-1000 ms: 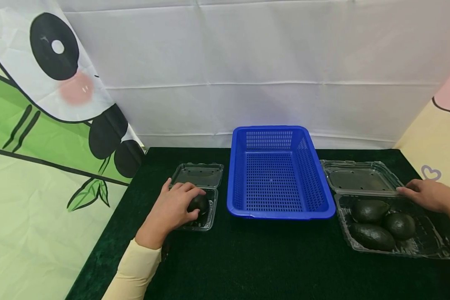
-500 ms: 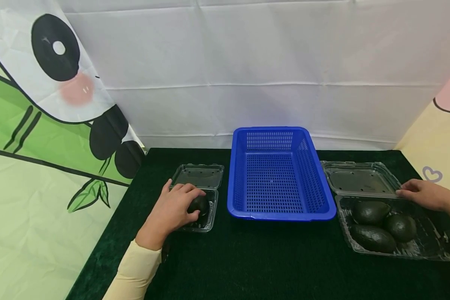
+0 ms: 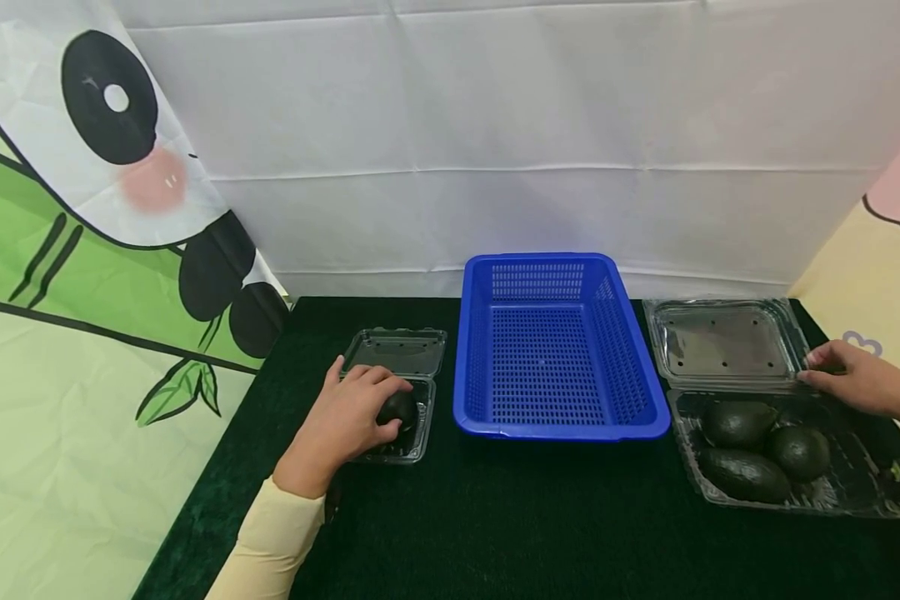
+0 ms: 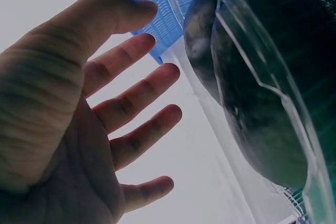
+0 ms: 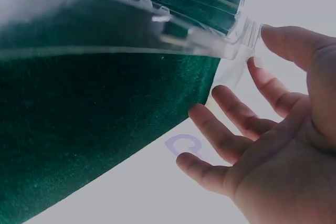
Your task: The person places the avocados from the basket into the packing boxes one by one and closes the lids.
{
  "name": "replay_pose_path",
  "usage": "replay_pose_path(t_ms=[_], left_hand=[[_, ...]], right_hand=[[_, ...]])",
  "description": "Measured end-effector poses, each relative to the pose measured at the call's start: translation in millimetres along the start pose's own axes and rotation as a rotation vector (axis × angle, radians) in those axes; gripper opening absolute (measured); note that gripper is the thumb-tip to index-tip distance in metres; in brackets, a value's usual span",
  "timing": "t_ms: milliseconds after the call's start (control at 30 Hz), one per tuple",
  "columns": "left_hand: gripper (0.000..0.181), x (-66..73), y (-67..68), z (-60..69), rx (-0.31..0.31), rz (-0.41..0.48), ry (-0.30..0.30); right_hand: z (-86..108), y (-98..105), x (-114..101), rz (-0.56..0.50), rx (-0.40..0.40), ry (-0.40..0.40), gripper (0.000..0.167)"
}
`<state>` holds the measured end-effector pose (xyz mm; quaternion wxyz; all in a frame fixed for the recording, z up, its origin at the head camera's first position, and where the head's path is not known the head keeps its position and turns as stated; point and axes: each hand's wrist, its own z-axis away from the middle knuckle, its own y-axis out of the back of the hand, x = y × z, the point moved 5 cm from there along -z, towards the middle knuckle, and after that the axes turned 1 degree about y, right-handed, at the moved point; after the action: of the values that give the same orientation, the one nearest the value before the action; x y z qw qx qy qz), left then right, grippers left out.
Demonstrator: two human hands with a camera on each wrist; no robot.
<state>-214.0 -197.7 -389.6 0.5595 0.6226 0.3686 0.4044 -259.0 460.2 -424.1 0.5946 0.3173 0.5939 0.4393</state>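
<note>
On the left, a dark avocado (image 3: 399, 409) sits in a small clear plastic clamshell box (image 3: 416, 442) whose lid lies folded back. My left hand (image 3: 351, 417) is over its left side, thumb and index finger near the fruit. In the left wrist view these fingers (image 4: 137, 98) are loosely bent and appear apart from the avocado (image 4: 262, 129). At the right, 3 avocados (image 3: 742, 475) lie in a larger clear clamshell box (image 3: 866, 492). My right hand (image 3: 858, 377) pinches the right edge of its raised lid (image 3: 723, 337) between thumb and index finger; the other fingers are spread.
A blue perforated plastic basket (image 3: 558, 430) stands between the two boxes. Dark green cloth (image 3: 525, 525) covers the table. Behind rises a white sheet (image 3: 532, 125), with a printed cartoon backdrop (image 3: 67, 250) at the left.
The larger box's lid has tilted up from lying back, with my right hand rising slightly along with it. My left hand and the small box have stayed in place.
</note>
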Motion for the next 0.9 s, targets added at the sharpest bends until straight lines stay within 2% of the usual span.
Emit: replay_pose_path(t_ms=[133, 200, 333, 467, 767, 833, 900], left_hand=[[0.044, 1.2, 0.8, -1.4, -0.001, 0.001, -0.008], [0.044, 1.7, 0.8, -2.1, -0.002, 0.002, -0.010], [0.045, 2.4, 0.8, -2.8, -0.005, 0.000, -0.009], [0.045, 3.2, 2.1, -3.0, -0.006, -0.008, -0.013], [0.046, 5.2, 4.6, -2.6, 0.003, -0.015, -0.018], [0.046, 5.4, 4.7, -2.2, 0.003, -0.015, -0.020], [0.046, 5.3, 4.9, -1.8, 0.002, -0.017, -0.019]], right_hand=[[2.2, 0.8, 5.2, -0.024, 0.054, 0.042, 0.032], [1.2, -0.8, 12.2, -0.002, 0.100, 0.056, 0.031], [4.1, -1.4, 15.0, -0.044, 0.098, 0.050, 0.037], [13.7, 1.9, 2.6, -0.114, 0.100, 0.039, 0.038], [28.2, 9.7, -9.6, -0.126, 0.286, 0.118, 0.024], [31.8, 12.7, -6.9, -0.143, 0.340, 0.159, 0.020], [35.7, 16.4, -2.9, -0.175, 0.401, 0.221, 0.023]])
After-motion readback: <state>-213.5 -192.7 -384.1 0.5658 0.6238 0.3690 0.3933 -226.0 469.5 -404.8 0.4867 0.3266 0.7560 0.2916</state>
